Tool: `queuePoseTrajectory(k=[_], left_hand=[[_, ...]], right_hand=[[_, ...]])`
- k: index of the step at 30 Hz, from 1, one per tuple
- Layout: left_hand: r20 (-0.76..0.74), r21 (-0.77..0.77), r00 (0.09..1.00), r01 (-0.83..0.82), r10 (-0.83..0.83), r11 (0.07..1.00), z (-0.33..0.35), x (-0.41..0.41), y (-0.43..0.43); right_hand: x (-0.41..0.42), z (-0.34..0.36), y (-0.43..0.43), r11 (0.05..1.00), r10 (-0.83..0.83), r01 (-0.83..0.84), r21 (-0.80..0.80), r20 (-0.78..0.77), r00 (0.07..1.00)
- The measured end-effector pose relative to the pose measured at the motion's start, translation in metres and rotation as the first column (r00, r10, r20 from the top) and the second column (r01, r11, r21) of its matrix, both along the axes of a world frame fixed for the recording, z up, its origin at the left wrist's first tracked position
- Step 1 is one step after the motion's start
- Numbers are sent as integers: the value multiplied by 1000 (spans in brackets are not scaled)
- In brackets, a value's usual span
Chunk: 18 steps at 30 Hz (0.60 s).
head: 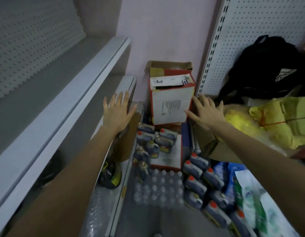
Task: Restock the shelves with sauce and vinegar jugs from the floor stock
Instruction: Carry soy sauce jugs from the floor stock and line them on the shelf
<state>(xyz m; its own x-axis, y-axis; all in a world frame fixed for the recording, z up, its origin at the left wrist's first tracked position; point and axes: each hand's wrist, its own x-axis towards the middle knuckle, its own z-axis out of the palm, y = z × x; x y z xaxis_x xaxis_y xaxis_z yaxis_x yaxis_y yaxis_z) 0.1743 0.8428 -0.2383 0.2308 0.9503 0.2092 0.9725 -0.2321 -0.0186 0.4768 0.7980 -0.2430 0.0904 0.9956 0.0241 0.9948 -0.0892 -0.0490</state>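
Several dark sauce jugs with red caps (198, 178) stand on the floor at lower right. More dark jugs (149, 146) cluster at the centre beside a flat white carton. My left hand (116, 112) is stretched forward with fingers spread, in front of the edge of a grey shelf (126, 86) on the left, holding nothing. My right hand (205, 112) reaches out flat, fingers spread, next to the right side of a white and red carton (171, 106) that stands against the back wall. Whether it touches the carton is unclear.
Grey shelves (63, 93) run along the left. A shrink-wrapped pack of water bottles (158, 187) lies on the floor. On the right are a brown box (215, 147), yellow bags (268, 120), a black backpack (268, 65) and a pegboard panel (251, 23).
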Motion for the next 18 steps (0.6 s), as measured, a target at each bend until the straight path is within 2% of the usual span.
queuePoseTrajectory(k=[6,11,18], left_hand=[[13,-114,999,35,-34,993,-73,-22,10],[23,-204,1000,-1,6,979,-123,-38,13],[-2,-362,999,-34,36,932,-175,-34,24]], right_hand=[[-21,-60,23,988,-13,10,-151,-16,1000],[-42,-110,43,959,108,-116,-259,-48,993],[-56,-168,77,908,155,-205,-366,-162,975]])
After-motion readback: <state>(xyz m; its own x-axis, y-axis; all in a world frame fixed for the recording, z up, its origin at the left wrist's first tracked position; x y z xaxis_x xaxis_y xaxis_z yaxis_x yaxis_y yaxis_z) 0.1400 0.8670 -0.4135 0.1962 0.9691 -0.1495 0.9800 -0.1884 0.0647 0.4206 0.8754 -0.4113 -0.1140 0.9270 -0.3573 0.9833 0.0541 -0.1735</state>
